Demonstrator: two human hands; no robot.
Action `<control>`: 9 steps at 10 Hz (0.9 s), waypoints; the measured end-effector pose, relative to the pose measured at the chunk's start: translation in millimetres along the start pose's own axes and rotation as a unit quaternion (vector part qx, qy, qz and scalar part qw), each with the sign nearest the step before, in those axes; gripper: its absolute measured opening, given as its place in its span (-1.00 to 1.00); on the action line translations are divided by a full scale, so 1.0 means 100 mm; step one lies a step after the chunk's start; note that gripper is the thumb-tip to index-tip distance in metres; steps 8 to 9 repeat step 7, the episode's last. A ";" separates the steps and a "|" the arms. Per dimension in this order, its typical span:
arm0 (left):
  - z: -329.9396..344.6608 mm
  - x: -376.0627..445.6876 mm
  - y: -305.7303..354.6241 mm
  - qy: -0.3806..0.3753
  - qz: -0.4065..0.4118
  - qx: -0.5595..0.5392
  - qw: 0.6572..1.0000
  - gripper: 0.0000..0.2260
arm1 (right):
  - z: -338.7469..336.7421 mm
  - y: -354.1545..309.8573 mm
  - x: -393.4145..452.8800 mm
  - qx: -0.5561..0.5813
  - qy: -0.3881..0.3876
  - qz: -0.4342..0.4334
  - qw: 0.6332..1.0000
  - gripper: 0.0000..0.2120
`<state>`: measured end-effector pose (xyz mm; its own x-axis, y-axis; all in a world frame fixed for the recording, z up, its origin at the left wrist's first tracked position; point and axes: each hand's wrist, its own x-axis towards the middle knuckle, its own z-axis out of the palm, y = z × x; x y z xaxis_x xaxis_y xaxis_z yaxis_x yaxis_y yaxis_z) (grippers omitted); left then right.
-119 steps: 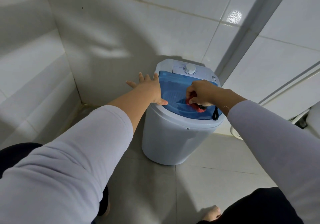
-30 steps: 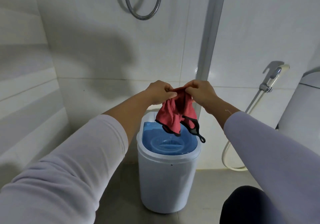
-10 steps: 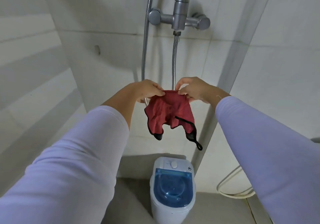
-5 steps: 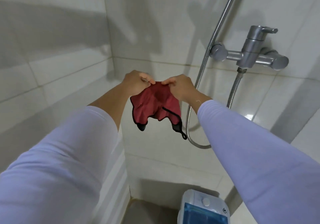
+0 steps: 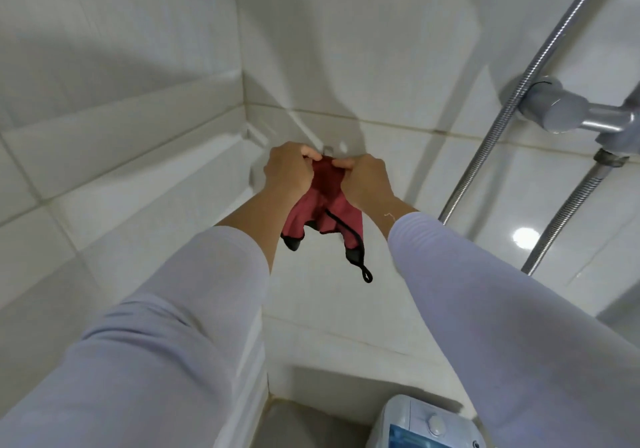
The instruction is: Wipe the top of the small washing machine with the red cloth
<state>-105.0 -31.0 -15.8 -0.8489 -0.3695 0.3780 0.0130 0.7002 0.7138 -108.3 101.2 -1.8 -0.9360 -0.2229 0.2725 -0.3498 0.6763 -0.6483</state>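
The red cloth (image 5: 323,210) with black trim and a black loop hangs from both my hands, held up against the white tiled wall near a small metal hook (image 5: 328,150). My left hand (image 5: 289,170) grips its top left edge and my right hand (image 5: 363,181) pinches its top right edge. The small washing machine (image 5: 420,425), white with a blue lid and a round dial, shows only partly at the bottom edge, far below the cloth.
A chrome shower mixer (image 5: 571,112) juts from the wall at the right, with two metal hoses (image 5: 512,101) running diagonally past it. The wall corner (image 5: 242,101) lies just left of my hands. Grey floor (image 5: 304,427) shows beside the machine.
Both hands have carried the cloth further up and closer to the wall, drawing together at the hook. The view has swung left, so the mixer sits at the right edge.
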 end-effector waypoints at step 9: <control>0.60 -1.40 -0.34 0.145 -0.180 -0.111 0.967 -0.74 | 0.11 0.98 -1.17 0.082 -0.133 0.089 0.984 -0.62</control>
